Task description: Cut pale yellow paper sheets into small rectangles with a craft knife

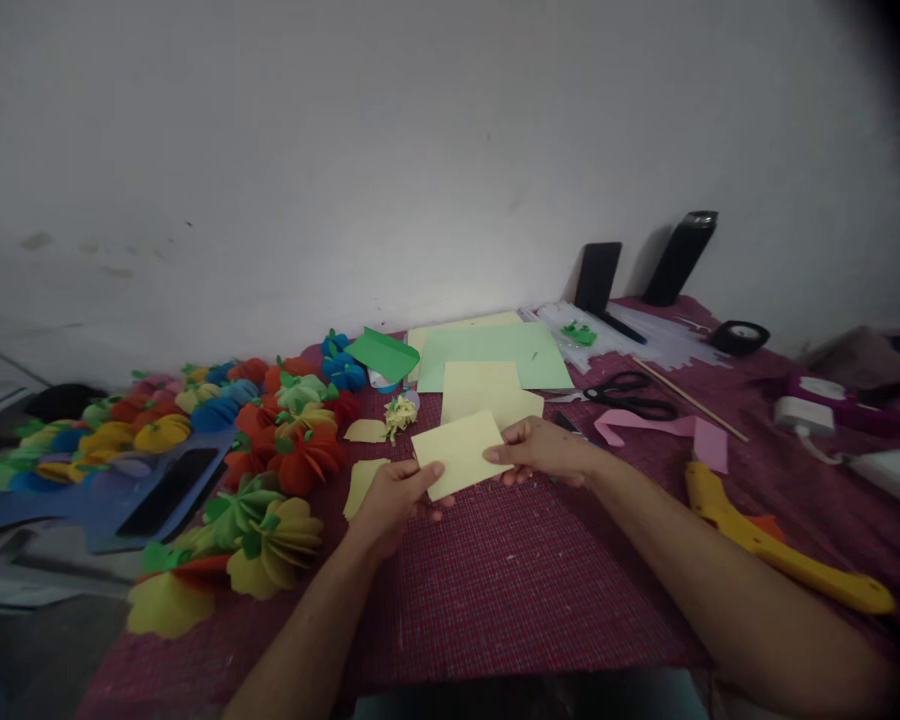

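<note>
A pale yellow rectangular piece of paper [459, 455] is held up over the cloth, tilted a little. My left hand [399, 497] pinches its lower left side with the thumb on top. On the right edge, my right hand [538, 449] grips the same paper between thumb and fingers. Just behind it lie more yellow paper sheets [481, 385], partly covered by the held piece. Yellow cut scraps [365, 431] and a small bunch of shredded yellow paper [400, 415] rest left of it. Black-handled scissors [630, 392] lie beyond my right hand.
Many coloured paper flowers [304, 455] crowd the left side. Light green sheets [487, 350] and a dark green paper [385, 354] lie at the back by the wall. To the right are a yellow glue gun [780, 550], a pink strip [652, 425], a stick [690, 398] and a black bottle [681, 258].
</note>
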A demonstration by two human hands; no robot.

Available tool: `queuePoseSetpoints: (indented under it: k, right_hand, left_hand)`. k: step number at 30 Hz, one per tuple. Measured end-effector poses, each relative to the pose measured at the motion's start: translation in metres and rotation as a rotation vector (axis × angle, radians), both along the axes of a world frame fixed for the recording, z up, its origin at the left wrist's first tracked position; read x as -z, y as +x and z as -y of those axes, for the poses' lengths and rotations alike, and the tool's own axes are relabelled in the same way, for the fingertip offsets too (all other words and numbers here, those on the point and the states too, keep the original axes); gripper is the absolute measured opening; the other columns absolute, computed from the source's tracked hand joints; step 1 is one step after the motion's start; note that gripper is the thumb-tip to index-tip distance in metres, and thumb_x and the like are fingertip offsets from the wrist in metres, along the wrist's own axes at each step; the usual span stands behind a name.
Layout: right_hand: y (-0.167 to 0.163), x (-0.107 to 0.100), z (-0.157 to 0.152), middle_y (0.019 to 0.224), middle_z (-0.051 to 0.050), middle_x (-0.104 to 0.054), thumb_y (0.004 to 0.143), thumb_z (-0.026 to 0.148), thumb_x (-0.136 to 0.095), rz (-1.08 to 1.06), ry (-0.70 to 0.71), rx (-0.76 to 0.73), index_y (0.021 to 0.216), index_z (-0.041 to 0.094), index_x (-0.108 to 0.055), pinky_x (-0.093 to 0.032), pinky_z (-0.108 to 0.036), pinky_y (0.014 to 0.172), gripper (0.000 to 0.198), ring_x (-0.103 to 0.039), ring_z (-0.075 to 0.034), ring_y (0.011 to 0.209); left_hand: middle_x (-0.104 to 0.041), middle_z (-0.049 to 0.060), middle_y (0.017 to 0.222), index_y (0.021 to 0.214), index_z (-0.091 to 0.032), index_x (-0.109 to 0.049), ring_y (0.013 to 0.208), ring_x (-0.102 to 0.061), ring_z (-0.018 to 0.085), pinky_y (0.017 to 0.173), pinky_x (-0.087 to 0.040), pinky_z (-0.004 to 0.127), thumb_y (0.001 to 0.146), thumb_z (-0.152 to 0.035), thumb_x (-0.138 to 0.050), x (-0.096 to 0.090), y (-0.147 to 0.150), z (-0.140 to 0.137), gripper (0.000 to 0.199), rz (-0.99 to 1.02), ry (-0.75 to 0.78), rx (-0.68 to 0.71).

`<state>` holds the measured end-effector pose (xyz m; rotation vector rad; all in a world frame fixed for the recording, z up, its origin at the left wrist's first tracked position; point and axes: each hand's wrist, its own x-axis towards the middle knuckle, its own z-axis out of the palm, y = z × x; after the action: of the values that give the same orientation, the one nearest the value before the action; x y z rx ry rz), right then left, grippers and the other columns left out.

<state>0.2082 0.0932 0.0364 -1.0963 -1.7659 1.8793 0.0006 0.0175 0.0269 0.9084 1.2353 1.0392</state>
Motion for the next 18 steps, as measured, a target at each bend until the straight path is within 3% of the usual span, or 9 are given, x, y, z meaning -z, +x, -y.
queuePoseSetpoints:
  k: [18]
  right_hand:
    - [0.0005,0.0005,-0.0007,0.063,-0.004,-0.064,0.064,0.042,-0.063,0.029,0.019,-0.025,0.069,0.012,-0.061,-0.043,-0.018,0.048,0.031,-0.058,-0.009,0.053]
  left_hand:
    - [-0.064,0.010,0.075,0.080,-0.007,-0.063,0.055,-0.059,0.013,0.047,-0.048,0.024,0.062,-0.030,-0.069,0.0002,-0.0006,-0.0010,0.030,0.018,0.008,0.002]
